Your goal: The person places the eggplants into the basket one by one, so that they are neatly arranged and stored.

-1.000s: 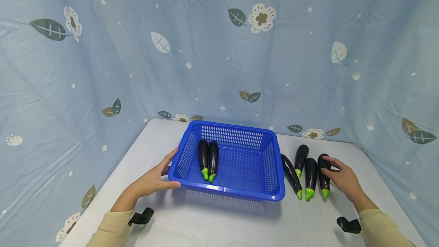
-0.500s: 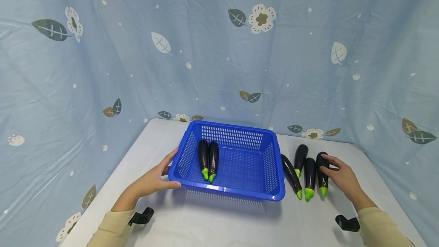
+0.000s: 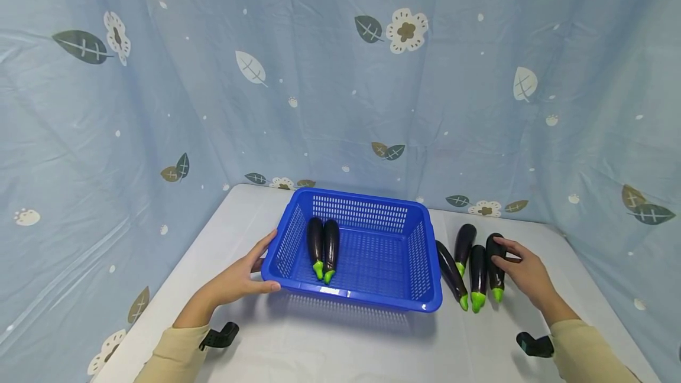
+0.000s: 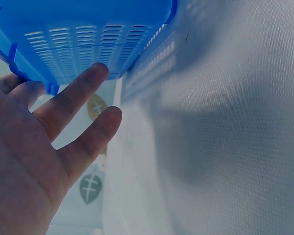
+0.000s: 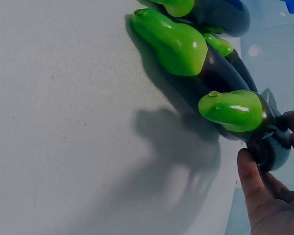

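A blue plastic basket (image 3: pixel 351 296) holds two eggplants (image 3: pixel 315 244) lying side by side at its left. My left hand (image 3: pixel 234 281) touches the basket's left end with straight, spread fingers, the thumb along the near rim. In the left wrist view two fingers (image 4: pixel 81 95) stretch beneath the basket. On the right, my right hand (image 3: pixel 531 276) pinches the rightmost eggplant (image 3: pixel 496 279) between thumb and fingers; its green stem end (image 5: pixel 235 110) faces the right wrist camera. Beside it lie an upright-lying eggplant (image 3: pixel 478 268), one farther back (image 3: pixel 464 241) and one against the basket (image 3: pixel 452 276).
A white cloth-covered table (image 3: pixel 372 347) bears everything. Blue patterned curtain (image 3: pixel 330 105) hangs around its back and sides. A black wrist camera (image 3: pixel 219 336) sits at the left wrist, another one (image 3: pixel 534 345) at the right.
My right hand has shifted a little leftward with the rightmost eggplant. The eggplants beside it have slid slightly left too. My left hand and the basket have stayed in place.
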Demonstrator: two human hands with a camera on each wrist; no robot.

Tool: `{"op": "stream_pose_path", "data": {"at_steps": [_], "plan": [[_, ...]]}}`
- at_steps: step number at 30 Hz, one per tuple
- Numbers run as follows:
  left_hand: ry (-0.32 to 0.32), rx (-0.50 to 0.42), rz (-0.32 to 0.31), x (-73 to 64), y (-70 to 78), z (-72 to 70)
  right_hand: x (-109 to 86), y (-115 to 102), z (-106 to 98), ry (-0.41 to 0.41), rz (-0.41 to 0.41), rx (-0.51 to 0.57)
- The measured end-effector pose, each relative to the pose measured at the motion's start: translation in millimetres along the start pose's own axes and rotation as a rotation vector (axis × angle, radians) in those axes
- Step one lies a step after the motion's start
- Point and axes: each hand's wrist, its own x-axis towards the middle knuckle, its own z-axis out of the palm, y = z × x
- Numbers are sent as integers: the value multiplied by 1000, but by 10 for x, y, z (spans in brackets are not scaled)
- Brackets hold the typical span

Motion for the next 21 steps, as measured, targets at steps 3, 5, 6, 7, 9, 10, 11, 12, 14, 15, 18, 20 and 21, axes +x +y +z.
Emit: {"op": "stream_pose_path", "data": {"at_steps": [3, 5, 6, 7, 9, 10, 11, 12, 14, 15, 18, 20, 21], "plan": [[-5, 9, 11, -6, 8, -1, 10, -4, 3, 4, -5, -4], [-6, 4, 13, -8, 9, 0, 11, -10, 6, 6, -15, -3], [-6, 4, 14, -8, 9, 1, 9, -13, 8, 6, -18, 1], [-6, 3, 15, -8, 8, 1, 7, -17, 9, 4, -20, 4], [-6, 3, 16, -9, 10, 1, 2, -26, 12, 2, -23, 7], [-6, 4, 16, -10, 11, 1, -3, -34, 12, 2, -23, 9], [-6, 4, 16, -10, 13, 1, -6, -39, 11, 1, -23, 9], [-6, 5, 16, -9, 14, 1, -10, -44, 9, 0, -24, 9], [-8, 3, 17, -9, 14, 1, -14, -51, 4, 0, -28, 8], [-9, 1, 18, -9, 13, 1, -16, -53, 4, 2, -33, 9], [-12, -9, 28, -7, 5, 1, -18, -54, 7, 13, -54, 6], [-12, -17, 39, -5, -5, 0, -20, -51, 10, 19, -70, 4], [-12, -20, 43, -4, -9, -1, -22, -51, 13, 21, -78, 2]]}}
